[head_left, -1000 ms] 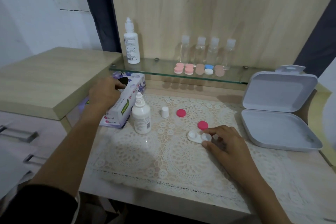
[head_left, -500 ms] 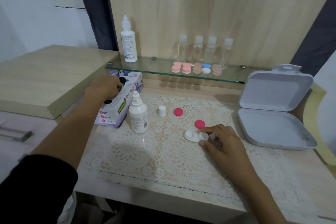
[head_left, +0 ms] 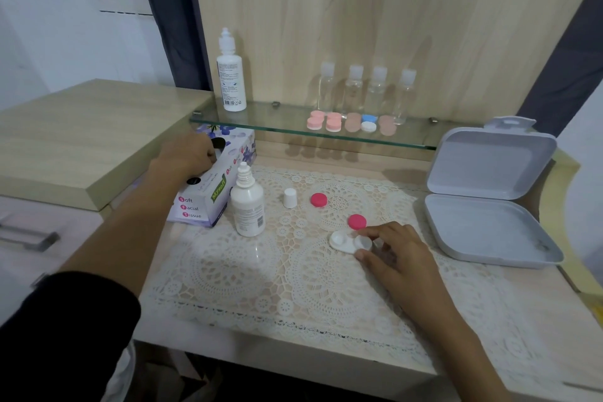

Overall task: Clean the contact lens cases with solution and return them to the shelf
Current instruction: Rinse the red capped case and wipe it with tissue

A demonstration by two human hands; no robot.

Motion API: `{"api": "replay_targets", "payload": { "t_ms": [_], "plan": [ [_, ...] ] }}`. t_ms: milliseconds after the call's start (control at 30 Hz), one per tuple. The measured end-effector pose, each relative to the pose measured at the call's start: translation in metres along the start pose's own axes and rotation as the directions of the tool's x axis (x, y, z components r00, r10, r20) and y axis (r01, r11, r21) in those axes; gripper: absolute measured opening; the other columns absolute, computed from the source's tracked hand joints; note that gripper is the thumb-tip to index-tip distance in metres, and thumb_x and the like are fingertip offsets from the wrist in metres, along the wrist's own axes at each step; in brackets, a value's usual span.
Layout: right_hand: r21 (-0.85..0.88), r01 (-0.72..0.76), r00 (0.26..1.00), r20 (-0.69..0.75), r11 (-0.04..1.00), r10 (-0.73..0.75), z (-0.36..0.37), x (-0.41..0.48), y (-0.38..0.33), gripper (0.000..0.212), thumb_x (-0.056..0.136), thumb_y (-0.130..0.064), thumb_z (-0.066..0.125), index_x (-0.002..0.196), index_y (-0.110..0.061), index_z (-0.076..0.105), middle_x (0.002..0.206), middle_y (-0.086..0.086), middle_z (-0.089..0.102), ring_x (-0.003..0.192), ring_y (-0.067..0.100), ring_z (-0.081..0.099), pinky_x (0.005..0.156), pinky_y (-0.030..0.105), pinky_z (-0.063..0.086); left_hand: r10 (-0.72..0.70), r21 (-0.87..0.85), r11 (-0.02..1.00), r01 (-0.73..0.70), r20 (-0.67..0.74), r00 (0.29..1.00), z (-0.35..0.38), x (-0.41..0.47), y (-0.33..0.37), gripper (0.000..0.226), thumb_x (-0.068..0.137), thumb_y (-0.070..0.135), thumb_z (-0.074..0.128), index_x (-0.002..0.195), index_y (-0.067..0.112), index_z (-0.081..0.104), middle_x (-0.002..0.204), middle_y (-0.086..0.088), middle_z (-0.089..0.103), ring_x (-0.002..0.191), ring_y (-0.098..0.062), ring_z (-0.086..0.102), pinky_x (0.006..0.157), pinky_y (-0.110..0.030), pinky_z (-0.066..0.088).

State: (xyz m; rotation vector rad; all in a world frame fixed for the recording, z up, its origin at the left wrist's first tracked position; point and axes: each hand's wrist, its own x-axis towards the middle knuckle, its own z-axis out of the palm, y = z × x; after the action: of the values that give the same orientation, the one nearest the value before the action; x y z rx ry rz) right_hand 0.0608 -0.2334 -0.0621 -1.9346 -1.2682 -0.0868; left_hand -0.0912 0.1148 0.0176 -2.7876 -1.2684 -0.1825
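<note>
A white contact lens case (head_left: 341, 240) lies open on the lace mat (head_left: 241, 274), both wells uncovered. My right hand (head_left: 398, 258) pinches its right end between thumb and forefinger. Its two pink caps (head_left: 318, 199) (head_left: 357, 221) lie just behind it. An uncapped solution bottle (head_left: 248, 209) stands to the left, with its white cap (head_left: 290, 198) beside it. My left hand (head_left: 189, 155) rests on the tissue box (head_left: 212, 199), fingers curled into the slot with the tips hidden. Several closed lens cases (head_left: 332, 123) sit on the glass shelf (head_left: 277, 122).
A taller white bottle (head_left: 231, 75) and several small clear bottles (head_left: 365, 91) stand on the shelf. An open grey plastic box (head_left: 483, 215) lies at the right. A wooden cabinet top (head_left: 81, 134) borders the left side.
Both hands have kept their places, the left at the tissue box slot and the right on the lens case. Only the camera view has shifted slightly.
</note>
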Motion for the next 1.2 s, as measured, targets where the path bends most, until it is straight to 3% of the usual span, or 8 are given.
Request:
{"api": "replay_targets", "payload": {
  "t_ms": [167, 367, 500, 633, 833, 1000, 1067, 1200],
  "plan": [
    [0.001, -0.001, 1.000, -0.003, 1.000, 0.001, 0.000, 0.000, 0.001, 0.022, 0.084, -0.031, 0.063, 0.105, -0.028, 0.067, 0.092, -0.021, 0.059, 0.091, 0.003, 0.048, 0.072, 0.020, 0.037, 0.002, -0.105, 0.994, -0.011, -0.090, 0.996, 0.002, -0.005, -0.004, 0.017, 0.090, 0.020, 0.059, 0.098, 0.013, 0.073, 0.103, -0.008, 0.067, 0.090, -0.023, 0.057, 0.082, -0.033, 0.047],
    [-0.014, -0.006, 1.000, 0.007, 1.000, 0.006, 0.000, 0.002, 0.001, 0.023, 0.083, -0.037, 0.060, 0.103, -0.029, 0.066, 0.092, -0.021, 0.059, 0.092, 0.002, 0.048, 0.072, 0.020, 0.039, -0.037, -0.305, 0.950, -0.063, -0.311, 0.950, 0.012, -0.011, -0.003, 0.013, 0.093, 0.009, 0.050, 0.092, 0.008, 0.063, 0.092, -0.015, 0.066, 0.084, -0.031, 0.057, 0.074, -0.038, 0.045],
    [-0.010, -0.012, 1.000, 0.004, 1.000, 0.012, 0.000, 0.001, 0.001, 0.018, 0.085, -0.026, 0.068, 0.103, -0.028, 0.066, 0.092, -0.020, 0.059, 0.091, 0.004, 0.048, 0.073, 0.023, 0.040, -0.072, -0.363, 0.930, -0.056, -0.330, 0.941, 0.010, -0.012, -0.002, 0.010, 0.094, 0.005, 0.043, 0.090, 0.008, 0.051, 0.081, -0.015, 0.059, 0.074, -0.032, 0.052, 0.067, -0.043, 0.044],
    [-0.015, -0.005, 1.000, 0.007, 1.000, 0.005, 0.000, 0.002, 0.000, 0.025, 0.082, -0.037, 0.060, 0.104, -0.027, 0.066, 0.093, -0.020, 0.060, 0.092, 0.002, 0.048, 0.073, 0.021, 0.039, -0.080, -0.418, 0.906, -0.064, -0.317, 0.945, 0.011, -0.013, -0.002, 0.010, 0.097, 0.010, 0.043, 0.093, 0.009, 0.052, 0.082, -0.012, 0.059, 0.076, -0.032, 0.052, 0.070, -0.044, 0.045],
    [-0.026, 0.002, 1.000, 0.004, 1.000, -0.002, 0.000, 0.001, 0.001, 0.021, 0.086, -0.028, 0.067, 0.107, -0.025, 0.067, 0.093, -0.019, 0.059, 0.091, 0.003, 0.048, 0.073, 0.021, 0.039, -0.132, -0.608, 0.790, -0.086, -0.306, 0.943, 0.008, -0.017, 0.000, 0.016, 0.100, 0.015, 0.042, 0.102, 0.005, 0.055, 0.091, -0.012, 0.058, 0.078, -0.022, 0.047, 0.071, -0.030, 0.036],
    [-0.016, 0.001, 1.000, 0.002, 1.000, -0.001, -0.001, 0.001, 0.000, 0.022, 0.085, -0.034, 0.062, 0.106, -0.027, 0.066, 0.092, -0.020, 0.059, 0.091, 0.003, 0.048, 0.072, 0.022, 0.039, -0.085, -0.553, 0.826, -0.111, -0.317, 0.945, -0.001, -0.026, 0.008, 0.021, 0.102, 0.010, 0.035, 0.104, -0.001, 0.053, 0.091, -0.011, 0.053, 0.080, -0.018, 0.043, 0.054, -0.014, 0.031],
    [-0.017, -0.002, 1.000, 0.002, 1.000, 0.002, -0.001, 0.001, 0.000, 0.019, 0.086, -0.029, 0.065, 0.105, -0.027, 0.066, 0.093, -0.020, 0.060, 0.091, 0.003, 0.048, 0.073, 0.022, 0.039, -0.063, -0.553, 0.824, -0.122, -0.304, 0.951, -0.005, -0.029, 0.008, 0.024, 0.102, 0.013, 0.033, 0.106, -0.001, 0.052, 0.090, -0.009, 0.051, 0.076, -0.016, 0.041, 0.052, -0.005, 0.031],
    [-0.010, -0.010, 1.000, -0.002, 1.000, 0.010, 0.000, 0.000, -0.001, 0.021, 0.086, -0.027, 0.067, 0.107, -0.026, 0.067, 0.092, -0.020, 0.060, 0.092, 0.003, 0.049, 0.073, 0.021, 0.038, -0.011, -0.575, 0.802, -0.164, -0.288, 0.958, -0.006, -0.033, 0.008, 0.028, 0.104, 0.018, 0.031, 0.111, 0.002, 0.053, 0.093, -0.006, 0.051, 0.069, -0.010, 0.040, 0.051, 0.000, 0.029]
  ]
}}
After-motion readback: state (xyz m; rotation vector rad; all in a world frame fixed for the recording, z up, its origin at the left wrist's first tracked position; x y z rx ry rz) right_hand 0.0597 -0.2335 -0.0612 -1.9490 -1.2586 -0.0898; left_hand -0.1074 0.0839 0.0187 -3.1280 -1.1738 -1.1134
